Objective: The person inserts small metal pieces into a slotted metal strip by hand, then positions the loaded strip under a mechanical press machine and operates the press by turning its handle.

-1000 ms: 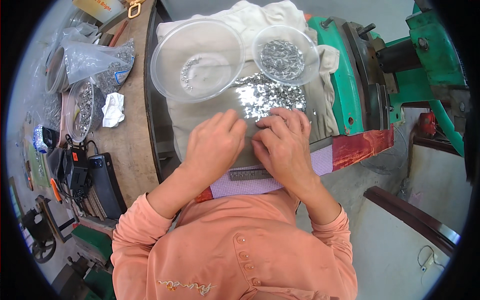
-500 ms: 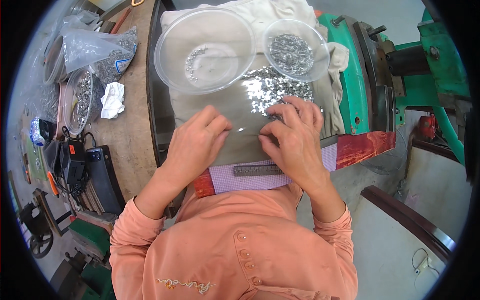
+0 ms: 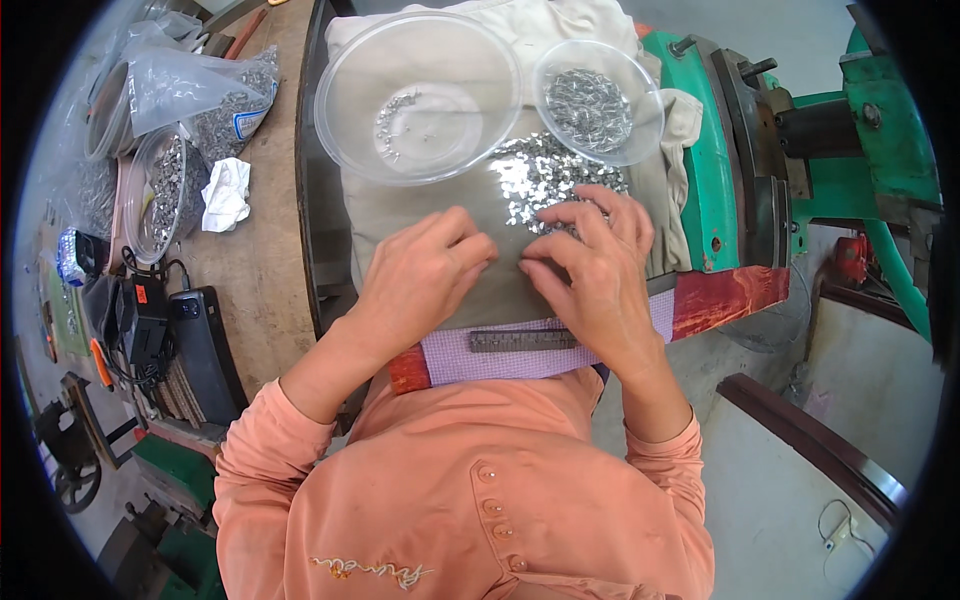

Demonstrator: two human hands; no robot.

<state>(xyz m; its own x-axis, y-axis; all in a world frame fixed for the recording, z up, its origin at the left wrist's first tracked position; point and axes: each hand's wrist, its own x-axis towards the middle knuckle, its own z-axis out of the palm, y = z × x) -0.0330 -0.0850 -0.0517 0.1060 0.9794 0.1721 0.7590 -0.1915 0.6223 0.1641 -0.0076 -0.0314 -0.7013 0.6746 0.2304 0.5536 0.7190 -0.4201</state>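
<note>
A pile of small shiny metal pieces (image 3: 530, 185) lies on the grey-brown cloth (image 3: 400, 202). My right hand (image 3: 598, 270) is at the pile's near edge, its thumb and forefinger tips drawn together and the other fingers curled over the pieces. Just left of it, my left hand (image 3: 425, 265) is closed in a pinch above the cloth. Whatever either pinch holds is hidden or too small to make out. Beyond my left hand stands a large clear plastic tub (image 3: 345, 150) with a few small metal parts inside. A smaller clear bowl (image 3: 645, 125) behind the pile holds many thin metal parts.
A dark metal ruler (image 3: 520, 341) rests on purple checked cloth (image 3: 450, 368) near my body. Green machinery (image 3: 700, 170) borders the right side. On the wooden bench (image 3: 270, 270) at left are bags of metal parts (image 3: 225, 120), crumpled white paper (image 3: 227, 195) and a phone (image 3: 208, 350).
My left hand has moved right, toward my right hand. The small shiny piece that lay between the hands no longer shows. My right hand has barely moved.
</note>
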